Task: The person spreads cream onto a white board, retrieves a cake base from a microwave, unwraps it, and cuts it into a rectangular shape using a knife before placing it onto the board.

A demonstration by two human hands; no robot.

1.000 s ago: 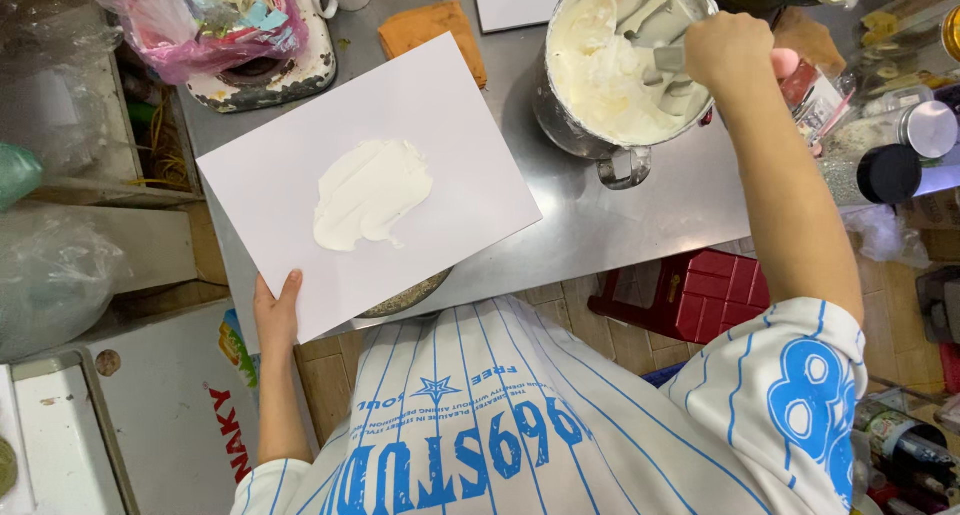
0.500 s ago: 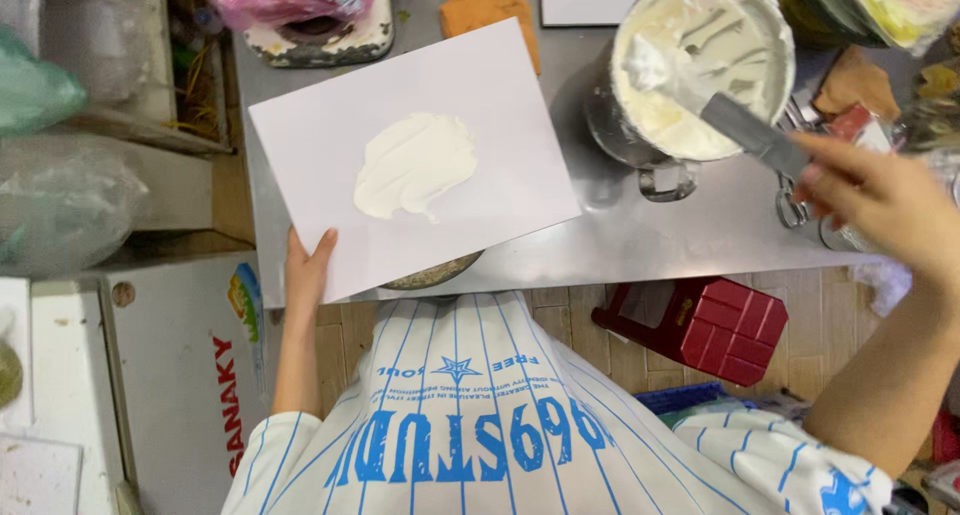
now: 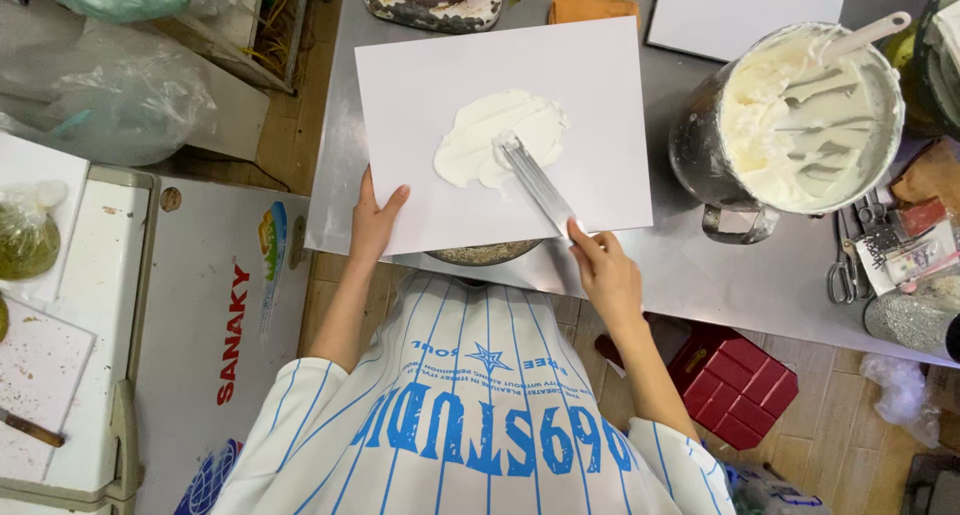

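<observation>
Steel desk [image 3: 640, 275], seen from above, carrying all items below. White board [image 3: 500, 135], a large flat sheet lying on the desk and overhanging its near edge, resting over a round stand [image 3: 485, 252] of which only the rim shows beneath. Metal mixing bowl [image 3: 800, 115], to the right of the board and apart from it, filled with white cream, a pale utensil handle leaning on its rim. Cream patch [image 3: 495, 145], a smeared white mound near the middle of the board. Palette knife [image 3: 535, 180], its long flat blade laid slantwise with the tip in the cream patch. Right hand [image 3: 605, 275], at the board's near right corner, fingers pinching the knife's handle end. Left hand [image 3: 375, 220], fingers pressed together and lying flat on the board's near left corner, thumb spread apart.
</observation>
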